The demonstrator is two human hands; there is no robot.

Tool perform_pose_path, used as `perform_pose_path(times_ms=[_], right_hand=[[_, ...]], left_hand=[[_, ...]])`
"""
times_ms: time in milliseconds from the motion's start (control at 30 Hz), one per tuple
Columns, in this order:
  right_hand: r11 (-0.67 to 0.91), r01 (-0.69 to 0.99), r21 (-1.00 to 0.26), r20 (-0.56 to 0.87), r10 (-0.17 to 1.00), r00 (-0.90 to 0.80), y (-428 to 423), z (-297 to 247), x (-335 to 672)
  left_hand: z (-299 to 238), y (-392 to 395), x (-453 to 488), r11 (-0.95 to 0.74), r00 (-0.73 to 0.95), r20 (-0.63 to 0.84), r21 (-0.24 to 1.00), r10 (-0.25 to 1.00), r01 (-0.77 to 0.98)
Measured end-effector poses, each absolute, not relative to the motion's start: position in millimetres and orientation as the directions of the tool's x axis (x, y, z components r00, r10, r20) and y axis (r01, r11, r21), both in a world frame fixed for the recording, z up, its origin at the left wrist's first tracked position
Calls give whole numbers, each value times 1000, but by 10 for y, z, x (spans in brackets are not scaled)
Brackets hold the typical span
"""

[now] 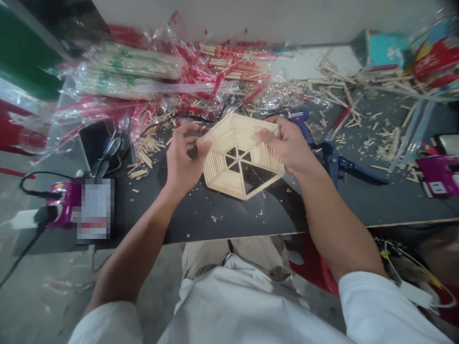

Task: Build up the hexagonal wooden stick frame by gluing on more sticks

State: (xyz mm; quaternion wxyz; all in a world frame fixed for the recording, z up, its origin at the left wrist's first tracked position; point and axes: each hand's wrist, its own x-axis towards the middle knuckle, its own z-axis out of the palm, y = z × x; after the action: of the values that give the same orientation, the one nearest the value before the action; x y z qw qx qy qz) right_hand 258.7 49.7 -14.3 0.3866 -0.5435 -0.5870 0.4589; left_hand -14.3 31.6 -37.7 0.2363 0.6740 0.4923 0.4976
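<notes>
Closest to us is our own lap, white shirt and beige trousers, with the edge of the dark grey worktable (222, 220) right above it. Both forearms reach over that edge. Our left hand (182, 160) is curled around the left corner of the pale hexagonal panel made of glued wooden sticks (241, 155), thumb on top and fingers tucked behind, so it's pinching that corner. Our right hand (287, 145) grips the upper right edge the same way, fingers closed over the rim. The panel sits between the two hands, lifted a bit above the table and tilted toward us, with a dark star-shaped gap at its centre.

Just behind the right hand lies a blue hot glue gun (332, 155), handle pointing right. Off to the left we've got a black smartphone with glasses on it (102, 148) and a magenta power strip (59, 203) with a cable plugged in. Wood offcuts are scattered everywhere. Farther back, against the wall, there are clear plastic packs of bamboo sticks with red print (139, 71) and a loose heap of cut sticks (344, 79) on the right.
</notes>
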Motion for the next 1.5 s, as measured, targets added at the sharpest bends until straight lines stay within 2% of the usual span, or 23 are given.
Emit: perform_pose_path(times_ms=[67,133,267,433,567,800,1067,1500], right_hand=[[2,217,-976,-9,999,-50,518,-210,2556],[8,153,-988,6,1000,-17,528,-246,2534],[-71,77,-994,-83,985,-153,500,-184,2571],[-147,94,-985,-170,928,-332,456,-37,2643],[-128,87,-988,-152,913,-379,437,23,2652],[-96,116,-989,-136,904,-406,409,107,2660],[-198,175,-965,-255,868,-426,373,112,2638],[-161,121,-980,-197,887,-418,357,81,2555]], left_hand=[[-445,359,-170,-314,-64,350,896,935,315],[-511,393,-184,-255,-67,275,943,959,213],[-584,428,-168,-157,-49,164,980,985,120],[-494,409,-132,-270,-62,281,951,958,149],[-388,362,-116,-338,-28,347,926,937,169],[-350,299,-95,-340,61,335,911,940,234],[-316,272,-46,-285,65,277,927,959,244],[-326,307,-94,-281,66,273,930,960,238]])
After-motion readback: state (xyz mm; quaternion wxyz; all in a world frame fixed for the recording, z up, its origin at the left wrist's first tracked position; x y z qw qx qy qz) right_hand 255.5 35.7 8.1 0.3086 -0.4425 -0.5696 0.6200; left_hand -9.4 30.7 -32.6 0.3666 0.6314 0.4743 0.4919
